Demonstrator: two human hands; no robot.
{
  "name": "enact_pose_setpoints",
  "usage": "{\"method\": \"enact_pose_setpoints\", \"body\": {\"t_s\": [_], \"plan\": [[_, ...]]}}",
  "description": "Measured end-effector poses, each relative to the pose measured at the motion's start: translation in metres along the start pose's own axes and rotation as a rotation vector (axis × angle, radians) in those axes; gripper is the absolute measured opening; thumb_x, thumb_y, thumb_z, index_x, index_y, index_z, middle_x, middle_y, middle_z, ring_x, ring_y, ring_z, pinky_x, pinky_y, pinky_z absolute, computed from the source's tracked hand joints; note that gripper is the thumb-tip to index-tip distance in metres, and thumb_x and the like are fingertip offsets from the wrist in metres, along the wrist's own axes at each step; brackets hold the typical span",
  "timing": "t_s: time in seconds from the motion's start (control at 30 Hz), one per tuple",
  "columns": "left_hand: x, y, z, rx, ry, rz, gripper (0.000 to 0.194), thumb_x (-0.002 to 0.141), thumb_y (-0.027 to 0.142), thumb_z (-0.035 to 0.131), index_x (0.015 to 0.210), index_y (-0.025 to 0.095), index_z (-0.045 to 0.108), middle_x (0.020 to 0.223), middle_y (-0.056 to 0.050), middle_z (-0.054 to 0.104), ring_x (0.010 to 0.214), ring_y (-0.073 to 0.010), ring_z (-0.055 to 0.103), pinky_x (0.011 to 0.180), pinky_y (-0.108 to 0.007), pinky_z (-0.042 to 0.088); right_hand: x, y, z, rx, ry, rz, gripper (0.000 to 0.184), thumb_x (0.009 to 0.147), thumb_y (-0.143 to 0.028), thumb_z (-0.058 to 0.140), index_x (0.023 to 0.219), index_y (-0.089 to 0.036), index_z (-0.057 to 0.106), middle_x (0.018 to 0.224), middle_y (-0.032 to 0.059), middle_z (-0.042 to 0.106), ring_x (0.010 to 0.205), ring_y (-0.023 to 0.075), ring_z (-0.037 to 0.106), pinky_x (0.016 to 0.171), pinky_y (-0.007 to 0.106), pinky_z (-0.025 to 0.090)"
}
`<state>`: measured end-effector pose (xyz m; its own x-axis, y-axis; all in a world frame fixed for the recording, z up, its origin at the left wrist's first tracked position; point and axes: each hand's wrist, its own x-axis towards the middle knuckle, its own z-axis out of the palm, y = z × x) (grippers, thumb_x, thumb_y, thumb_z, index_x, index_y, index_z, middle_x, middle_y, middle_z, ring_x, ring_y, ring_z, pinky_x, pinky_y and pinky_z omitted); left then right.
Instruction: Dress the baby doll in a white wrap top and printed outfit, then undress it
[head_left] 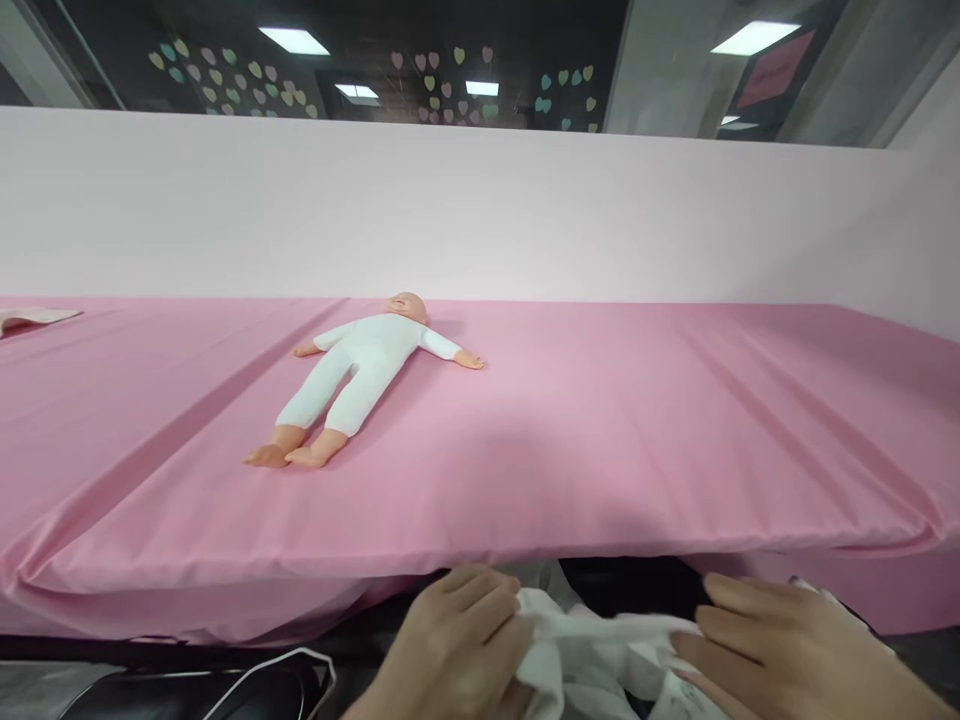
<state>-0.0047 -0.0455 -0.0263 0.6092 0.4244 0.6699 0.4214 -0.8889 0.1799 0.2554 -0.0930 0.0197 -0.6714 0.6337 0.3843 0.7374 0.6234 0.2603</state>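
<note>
**One blurry pinch, plenty of ways to slip**

So the left hand (465, 640) is clamped on one end of a soft, crumpled white fabric piece (600, 630) stretched between both hands. The right hand (780, 640) seems to pinch the other end, but it's blurry, so I can't tell how firmly. If that's loose, I'd bet the fabric slides out and drops below the grip. All that bunching could leave it twisted, too.

Just beyond the grip hangs the edge of a smooth pink fabric cover (600, 430); snagging it might shift the white-bodied, plastic-looking baby doll (371, 350) lying farther off, to the left.
</note>
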Motion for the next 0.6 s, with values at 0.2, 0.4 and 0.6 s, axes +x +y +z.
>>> {"method": "enact_pose_setpoints", "body": {"t_s": [0.2, 0.4, 0.6], "plan": [[-0.043, 0.015, 0.078, -0.144, 0.047, -0.324, 0.007, 0.073, 0.014, 0.046, 0.071, 0.02, 0.047, 0.065, 0.0, 0.058, 0.05, -0.0085, 0.053, 0.042, -0.018, 0.036, 0.018, -0.025, 0.048, 0.293, 0.292, 0.208, 0.02, 0.091, -0.019, 0.048, 0.079, -0.02, 0.064, 0.056, -0.0032, 0.05, 0.057, 0.0121, 0.047, 0.07, 0.031, 0.046], [-0.036, 0.01, 0.068, -0.279, 0.007, -0.532, 0.021, 0.071, 0.013, 0.044, 0.091, 0.022, 0.045, 0.058, 0.006, 0.057, 0.045, -0.0086, 0.054, 0.045, -0.018, 0.037, 0.019, -0.052, 0.084, 0.173, 0.509, 0.354, 0.02, 0.083, -0.013, 0.059, 0.1, -0.021, 0.066, 0.059, -0.0039, 0.057, 0.064, 0.0157, 0.056, 0.097, 0.048, 0.041], [-0.025, 0.009, 0.065, -0.37, 0.024, -0.614, 0.021, 0.078, 0.015, 0.043, 0.098, 0.021, 0.047, 0.062, 0.005, 0.059, 0.05, -0.0088, 0.054, 0.05, -0.017, 0.041, 0.021, -0.063, 0.098, 0.322, 0.528, 0.56, 0.017, 0.089, -0.019, 0.051, 0.101, -0.017, 0.062, 0.075, 0.0015, 0.068, 0.058, 0.0116, 0.063, 0.057, 0.019, 0.053]]}}
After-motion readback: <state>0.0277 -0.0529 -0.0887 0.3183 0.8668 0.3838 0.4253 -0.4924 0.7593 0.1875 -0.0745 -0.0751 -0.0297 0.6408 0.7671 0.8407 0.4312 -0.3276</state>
